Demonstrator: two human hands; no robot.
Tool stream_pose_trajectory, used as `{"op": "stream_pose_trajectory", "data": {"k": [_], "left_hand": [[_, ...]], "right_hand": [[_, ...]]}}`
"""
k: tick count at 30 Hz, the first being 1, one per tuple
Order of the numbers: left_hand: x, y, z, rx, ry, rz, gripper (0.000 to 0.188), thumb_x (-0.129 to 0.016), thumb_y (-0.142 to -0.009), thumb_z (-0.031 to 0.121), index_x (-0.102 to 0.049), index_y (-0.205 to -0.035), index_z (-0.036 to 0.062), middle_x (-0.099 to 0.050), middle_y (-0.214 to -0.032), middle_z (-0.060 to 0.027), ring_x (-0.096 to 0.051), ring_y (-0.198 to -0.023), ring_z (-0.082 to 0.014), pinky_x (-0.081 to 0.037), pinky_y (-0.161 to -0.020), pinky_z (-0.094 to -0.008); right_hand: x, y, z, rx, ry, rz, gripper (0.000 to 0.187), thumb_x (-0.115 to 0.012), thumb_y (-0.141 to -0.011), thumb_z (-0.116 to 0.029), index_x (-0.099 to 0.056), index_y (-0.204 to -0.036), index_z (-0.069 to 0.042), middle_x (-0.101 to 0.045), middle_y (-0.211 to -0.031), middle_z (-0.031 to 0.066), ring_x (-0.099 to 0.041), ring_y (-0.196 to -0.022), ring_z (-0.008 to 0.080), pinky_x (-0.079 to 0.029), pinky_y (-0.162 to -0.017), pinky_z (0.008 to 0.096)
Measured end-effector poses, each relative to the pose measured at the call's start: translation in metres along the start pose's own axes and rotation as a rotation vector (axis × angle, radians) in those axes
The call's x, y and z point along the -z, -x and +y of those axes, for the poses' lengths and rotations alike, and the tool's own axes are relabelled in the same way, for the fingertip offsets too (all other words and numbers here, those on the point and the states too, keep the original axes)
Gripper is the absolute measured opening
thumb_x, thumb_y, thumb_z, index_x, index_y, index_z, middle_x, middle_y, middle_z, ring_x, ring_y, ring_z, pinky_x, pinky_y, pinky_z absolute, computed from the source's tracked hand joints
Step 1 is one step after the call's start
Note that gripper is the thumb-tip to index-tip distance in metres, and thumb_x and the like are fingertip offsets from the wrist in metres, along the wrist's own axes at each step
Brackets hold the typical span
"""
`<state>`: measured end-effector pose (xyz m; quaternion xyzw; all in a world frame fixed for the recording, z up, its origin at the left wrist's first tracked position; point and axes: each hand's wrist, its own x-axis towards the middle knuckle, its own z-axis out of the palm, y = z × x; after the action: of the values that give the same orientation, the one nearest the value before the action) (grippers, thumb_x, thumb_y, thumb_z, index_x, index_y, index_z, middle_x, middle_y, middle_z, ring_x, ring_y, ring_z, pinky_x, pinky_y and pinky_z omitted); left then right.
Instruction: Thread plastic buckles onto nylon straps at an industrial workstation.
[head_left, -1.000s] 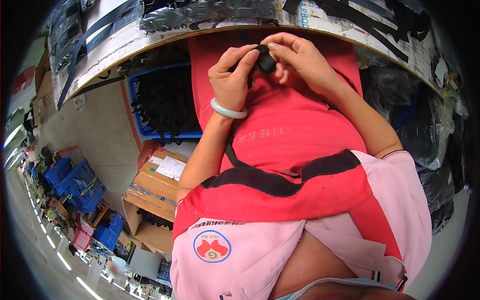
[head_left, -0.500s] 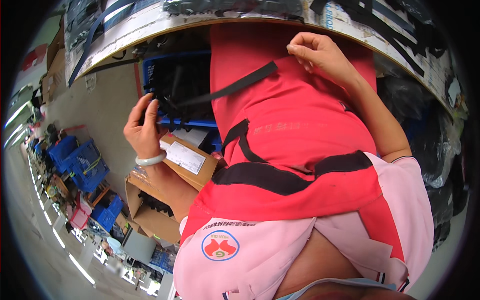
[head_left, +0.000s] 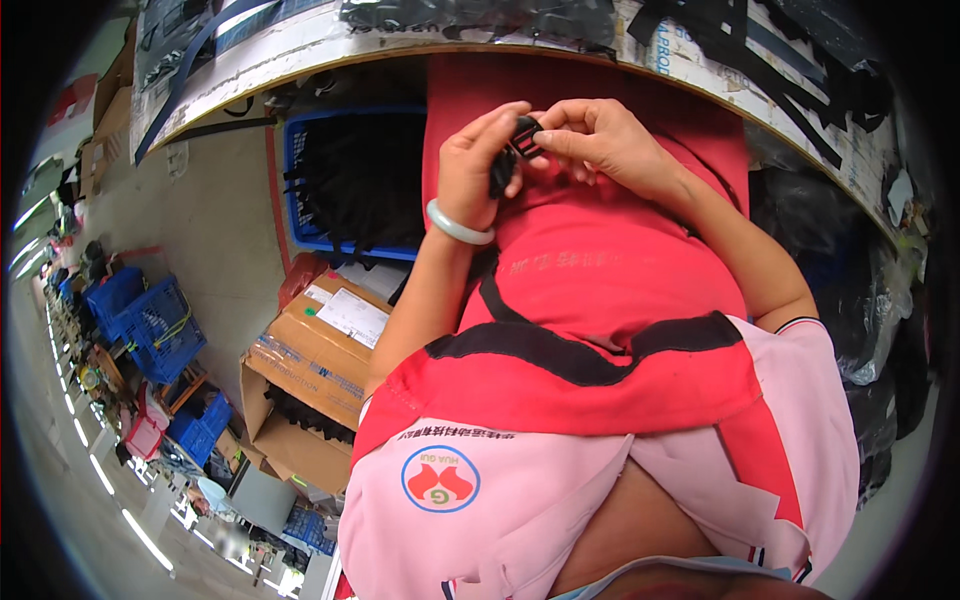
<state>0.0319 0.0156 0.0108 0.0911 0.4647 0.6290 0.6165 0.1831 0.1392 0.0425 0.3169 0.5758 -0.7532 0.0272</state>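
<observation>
The left hand [head_left: 475, 165] has its grip pinched on a hard black buckle [head_left: 528, 137] with slots. The right hand [head_left: 605, 145] has its grip pinched on the buckle's other side. The buckle is over the red cloth apron [head_left: 600, 250]. There is room between the hands and the edge of the bench [head_left: 640, 52]. A blue basket [head_left: 297, 225] holds thin black strips [head_left: 360, 180].

Red apron [head_left: 610, 290], bangle [head_left: 452, 226] prob. wht
</observation>
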Motion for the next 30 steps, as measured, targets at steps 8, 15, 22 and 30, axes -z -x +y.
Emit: {"op": "stream_pose_trajectory", "data": {"k": [8, 15, 22, 30], "left_hand": [[-0.005, 0.007, 0.004, 0.0, -0.204, -0.009, 0.032, -0.06, -0.091, 0.006, -0.058, -0.122, 0.0017, -0.059, -0.081, -0.0047, -0.059, -0.061, -0.0132, -0.042, -0.043, -0.0203], [-0.026, -0.006, 0.004, -0.645, -0.954, -0.146, 0.025, -0.064, -0.079, -0.009, -0.07, -0.101, 0.0025, -0.058, -0.086, -0.0055, -0.058, -0.072, -0.0134, -0.046, -0.061, -0.0224], [-0.017, -0.016, 0.0, 0.072, -0.323, -0.099, 0.018, -0.061, -0.093, 0.015, -0.066, -0.102, -0.0008, -0.06, -0.082, -0.0049, -0.052, -0.056, -0.0092, -0.04, -0.043, -0.0217], [-0.034, -0.018, -0.01, 0.17, -0.129, -0.064, 0.024, -0.06, -0.095, 0.02, -0.064, -0.107, -0.0001, -0.06, -0.074, -0.0038, -0.053, -0.053, -0.0102, -0.039, -0.042, -0.0222]], "right_hand": [[0.03, 0.006, 0.015, -0.11, -0.387, -0.088, 0.02, -0.064, -0.092, -0.024, -0.062, -0.1, -0.006, -0.059, -0.071, -0.0015, -0.053, -0.055, 0.0028, -0.041, -0.048, 0.0158], [0.037, 0.022, 0.015, -0.192, -0.546, -0.185, 0.016, -0.06, -0.093, -0.023, -0.061, -0.089, -0.007, -0.059, -0.068, -0.0007, -0.052, -0.051, 0.0029, -0.041, -0.044, 0.0159], [0.135, 0.053, 0.005, 0.595, 1.295, 0.955, 0.029, -0.061, -0.075, -0.011, -0.064, -0.104, -0.007, -0.063, -0.101, 0.0077, -0.055, -0.101, 0.0266, -0.043, -0.091, 0.0382], [0.134, 0.072, -0.019, 0.731, 1.234, 0.986, 0.015, -0.066, -0.081, -0.01, -0.069, -0.095, -0.007, -0.066, -0.095, 0.0058, -0.06, -0.092, 0.0254, -0.047, -0.081, 0.0354]]}}
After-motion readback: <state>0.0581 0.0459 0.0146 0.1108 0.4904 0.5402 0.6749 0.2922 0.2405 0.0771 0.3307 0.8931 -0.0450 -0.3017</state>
